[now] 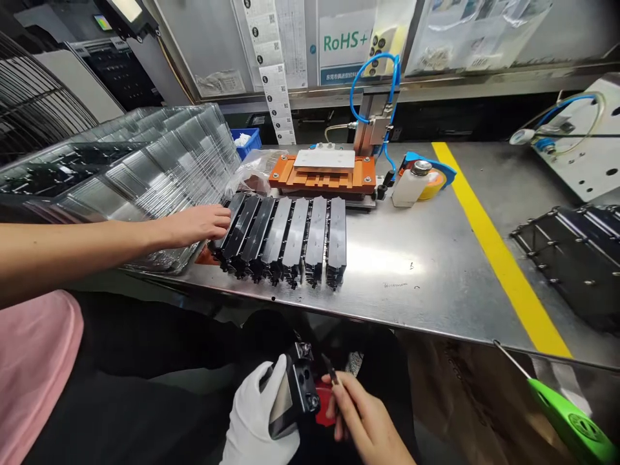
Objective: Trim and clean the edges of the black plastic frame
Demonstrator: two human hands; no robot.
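My left hand (256,420), in a white glove, grips a black plastic part (300,384) below the table's front edge. My bare right hand (368,420) pinches a thin dark pick (330,370) close to that part, with a small red piece (323,403) between the two hands. On the steel table (411,284) stands a row of several similar black parts (290,239), side by side. A co-worker's bare hand (201,223) reaches in from the left and touches the leftmost part of the row.
A stack of clear plastic trays (145,168) lies at the left. Behind the row sits an orange press fixture (322,173) with blue hoses, with a white bottle (409,184) beside it. A yellow stripe (498,258) crosses the table, a black tray (571,252) sits at the right, and a green-handled tool (566,420) lies at the front right.
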